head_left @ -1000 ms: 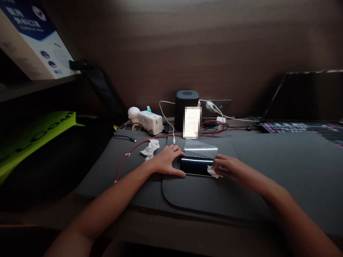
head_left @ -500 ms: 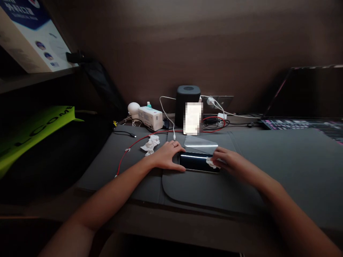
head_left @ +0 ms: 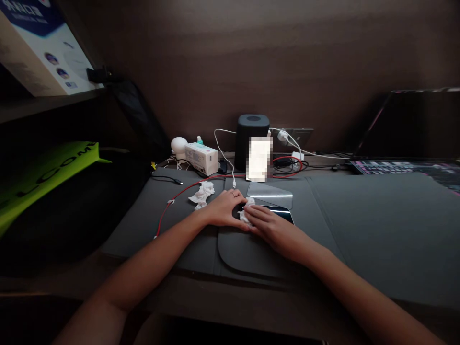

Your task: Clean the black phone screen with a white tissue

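A dark-screened smartphone (head_left: 286, 213) lies flat on the grey mat (head_left: 187, 249), its middle and lower side covered by my hands. My left hand (head_left: 223, 210) braces its left end, thumb at the near edge and fingers at the far edge. Beneath the fingers of my right hand (head_left: 275, 229) a crumpled white tissue (head_left: 246, 216) presses on the left part of the screen, close to my left thumb. Just behind the phone rests a clear glass sheet (head_left: 268, 192), shaped like a screen protector. Another crumpled tissue (head_left: 201, 193) sits left of my left hand.
A red cable (head_left: 166, 212) crosses the mat's left side. Along the back stand a white box (head_left: 201, 158), a dark speaker-like cylinder (head_left: 242, 127) and a blurred-out bright panel (head_left: 259, 159). A laptop (head_left: 413, 127) is at right, a green bag-like item (head_left: 53, 167) at left.
My right hand has slid the tissue leftward across the screen, from the phone's right end to its left end. My left hand has stayed in place.
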Demonstrator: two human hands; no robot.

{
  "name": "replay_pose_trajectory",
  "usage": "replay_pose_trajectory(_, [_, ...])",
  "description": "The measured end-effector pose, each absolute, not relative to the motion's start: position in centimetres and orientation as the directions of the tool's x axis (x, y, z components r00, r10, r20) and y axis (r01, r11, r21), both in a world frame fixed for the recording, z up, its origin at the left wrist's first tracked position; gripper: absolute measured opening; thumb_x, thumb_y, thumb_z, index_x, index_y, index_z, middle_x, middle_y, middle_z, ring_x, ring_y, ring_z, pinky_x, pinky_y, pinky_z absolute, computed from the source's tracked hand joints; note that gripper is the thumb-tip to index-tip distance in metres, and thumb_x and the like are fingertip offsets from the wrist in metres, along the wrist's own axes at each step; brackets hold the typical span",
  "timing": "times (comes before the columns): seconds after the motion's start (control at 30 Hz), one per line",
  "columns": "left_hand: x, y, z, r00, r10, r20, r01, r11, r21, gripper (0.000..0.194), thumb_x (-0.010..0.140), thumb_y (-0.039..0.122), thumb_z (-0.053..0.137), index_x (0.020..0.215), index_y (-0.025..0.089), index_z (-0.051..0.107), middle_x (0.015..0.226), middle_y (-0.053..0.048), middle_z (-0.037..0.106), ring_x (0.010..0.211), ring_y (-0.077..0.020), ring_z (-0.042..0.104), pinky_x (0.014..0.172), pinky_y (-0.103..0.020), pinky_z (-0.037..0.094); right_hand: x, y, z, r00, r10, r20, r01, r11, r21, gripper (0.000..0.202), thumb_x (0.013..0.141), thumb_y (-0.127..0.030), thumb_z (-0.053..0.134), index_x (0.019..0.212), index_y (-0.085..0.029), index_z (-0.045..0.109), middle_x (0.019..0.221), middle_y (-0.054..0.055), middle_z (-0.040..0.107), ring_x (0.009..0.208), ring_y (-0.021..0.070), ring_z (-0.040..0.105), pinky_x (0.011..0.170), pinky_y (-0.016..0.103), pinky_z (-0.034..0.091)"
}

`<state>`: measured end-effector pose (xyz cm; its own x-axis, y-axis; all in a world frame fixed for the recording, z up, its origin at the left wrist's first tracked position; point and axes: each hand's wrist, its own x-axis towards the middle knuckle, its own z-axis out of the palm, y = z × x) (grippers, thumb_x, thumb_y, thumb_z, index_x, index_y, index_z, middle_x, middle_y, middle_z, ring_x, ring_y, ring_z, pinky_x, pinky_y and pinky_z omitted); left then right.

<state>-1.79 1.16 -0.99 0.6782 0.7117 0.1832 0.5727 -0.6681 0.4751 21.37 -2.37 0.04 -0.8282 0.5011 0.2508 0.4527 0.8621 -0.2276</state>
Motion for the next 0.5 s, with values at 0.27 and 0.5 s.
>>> replay_pose_trajectory(0.27, [-1.8, 1.2, -1.2, 0.665, 0.723, 0.188, 0.574, -0.655, 0.491, 0.067, 0.063, 0.065, 0.081, 0.110, 0.021, 0.062, 0.109, -0.006, 0.058, 0.104, -0.0255, 0.054, 0.093, -0.037, 0.042, 22.0, -2.5, 1.8, -0.838, 0.512, 0.188, 0.435, 0.835, -0.338, 0.030, 0.101, -0.025, 0.048, 0.123, -0.022, 0.068, 0.133, 0.009, 0.065, 0.126, 0.0270, 0.058, 0.111, 0.051, 0.041])
replay_pose_trajectory(0.5, [-1.9, 1.2, -1.1, 0.670, 0.722, 0.171, 0.565, -0.646, 0.514, 0.072, 0.065, 0.066, 0.080, 0.118, 0.022, 0.062, 0.114, -0.006, 0.058, 0.111, -0.0270, 0.053, 0.099, -0.039, 0.041, 26.3, -1.5, 3.1, -0.805, 0.584, 0.106, 0.500, 0.764, -0.409, 0.028, 0.099, -0.024, 0.048, 0.105, -0.023, 0.076, 0.115, 0.008, 0.074, 0.107, 0.0249, 0.068, 0.093, 0.039, 0.053])
